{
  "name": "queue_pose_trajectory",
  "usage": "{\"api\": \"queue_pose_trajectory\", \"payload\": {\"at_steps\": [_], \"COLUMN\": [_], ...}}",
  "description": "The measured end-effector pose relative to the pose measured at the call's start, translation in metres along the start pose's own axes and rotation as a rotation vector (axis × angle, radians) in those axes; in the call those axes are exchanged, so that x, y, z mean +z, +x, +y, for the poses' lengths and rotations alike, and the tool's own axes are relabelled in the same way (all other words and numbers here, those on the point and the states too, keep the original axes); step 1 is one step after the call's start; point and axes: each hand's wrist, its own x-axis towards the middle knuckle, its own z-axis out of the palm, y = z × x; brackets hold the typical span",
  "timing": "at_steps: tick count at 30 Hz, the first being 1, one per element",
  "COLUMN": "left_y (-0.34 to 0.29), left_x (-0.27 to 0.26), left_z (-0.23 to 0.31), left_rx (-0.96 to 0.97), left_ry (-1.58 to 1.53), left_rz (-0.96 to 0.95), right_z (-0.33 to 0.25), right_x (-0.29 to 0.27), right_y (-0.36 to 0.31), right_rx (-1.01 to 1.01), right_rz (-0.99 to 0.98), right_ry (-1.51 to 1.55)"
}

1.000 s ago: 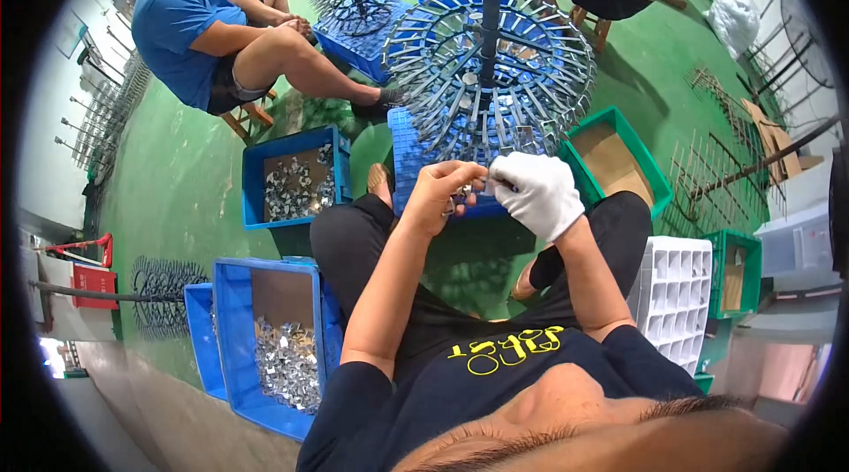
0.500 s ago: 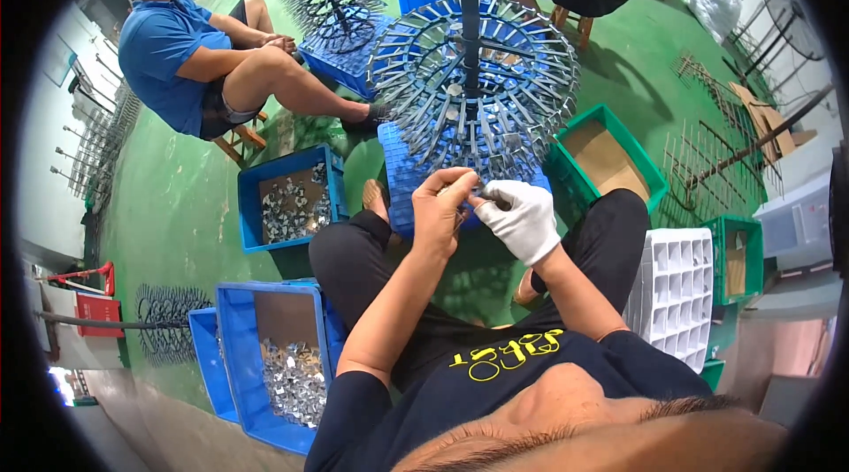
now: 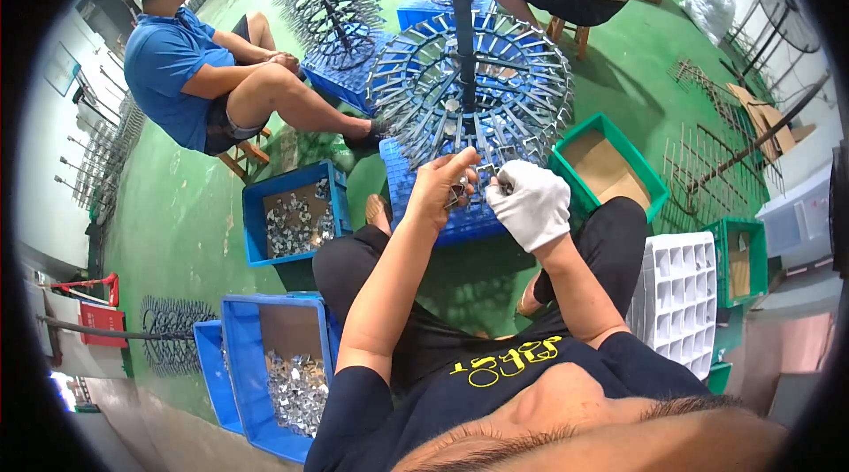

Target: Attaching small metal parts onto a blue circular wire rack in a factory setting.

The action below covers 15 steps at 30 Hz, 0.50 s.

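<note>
Some small metal pieces (image 3: pixel 457 195) are gripped in the left hand (image 3: pixel 437 189); just apart, the gloved right hand (image 3: pixel 534 205) is curled, its hold unclear. Both are at the near edge of a round rack (image 3: pixel 466 74) above a blue crate (image 3: pixel 401 178).

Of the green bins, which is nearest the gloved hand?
The green bin beside the round metal rack, just past the gloved right hand. The other green bin in clear view stands farther right, beyond the white divided tray.

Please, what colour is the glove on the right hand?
The glove is white, as the head view shows.
</note>
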Motion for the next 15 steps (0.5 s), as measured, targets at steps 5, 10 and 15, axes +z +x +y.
{"api": "queue_pose_trajectory", "payload": {"at_steps": [5, 10, 15], "left_y": [0.017, 0.023, 0.02], "left_x": [0.004, 0.009, 0.009], "left_z": [0.001, 0.0, 0.003], "left_rx": [0.041, 0.11, 0.129], "left_ry": [0.087, 0.058, 0.045], "left_rz": [0.048, 0.028, 0.012], "right_z": [-0.001, 0.002, 0.001], "right_x": [0.002, 0.006, 0.007], "right_y": [0.005, 0.005, 0.008], "right_rx": [0.006, 0.013, -0.004], "right_rz": [-0.001, -0.002, 0.024], "right_ry": [-0.046, -0.043, -0.05]}}
